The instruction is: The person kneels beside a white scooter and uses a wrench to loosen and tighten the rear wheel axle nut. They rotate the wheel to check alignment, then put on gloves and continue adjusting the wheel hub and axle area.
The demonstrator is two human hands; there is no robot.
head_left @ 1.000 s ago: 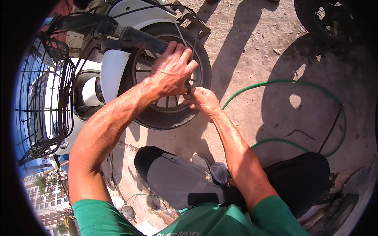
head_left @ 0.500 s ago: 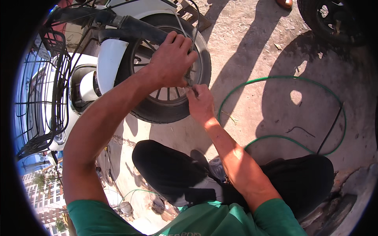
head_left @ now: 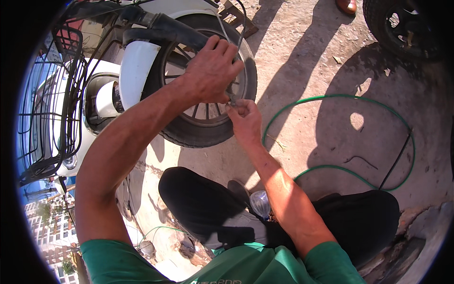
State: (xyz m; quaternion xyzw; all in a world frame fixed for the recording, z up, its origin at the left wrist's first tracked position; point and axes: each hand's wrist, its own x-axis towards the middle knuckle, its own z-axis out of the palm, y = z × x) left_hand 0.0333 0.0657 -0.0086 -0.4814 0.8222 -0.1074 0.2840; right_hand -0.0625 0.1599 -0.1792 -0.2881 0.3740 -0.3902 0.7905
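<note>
A spoked front wheel [head_left: 203,136] with a black tyre belongs to a white two-wheeler, its dark fork leg [head_left: 177,31] slanting down to the hub. My left hand [head_left: 213,71] is closed over the fork's lower end, fingers curled and thumb pointing down; what it grips is hidden beneath it. Just below, my right hand [head_left: 247,122] pinches at a small greyish metal part [head_left: 232,98] beside the left thumb. That part is too small to name. Both hands sit in front of the wheel's right side, nearly touching.
A white mudguard [head_left: 137,66] and black wire basket [head_left: 71,104] are at left. A green hose [head_left: 350,96] loops over the ground at right. Another wheel [head_left: 402,31] and a person's brown shoe [head_left: 347,5] show at the top. A clear plastic bottle [head_left: 259,203] lies between my knees.
My right hand has shifted slightly right, its fingers now more curled around the small metal part. My left hand keeps its hold. The view has tilted a little.
</note>
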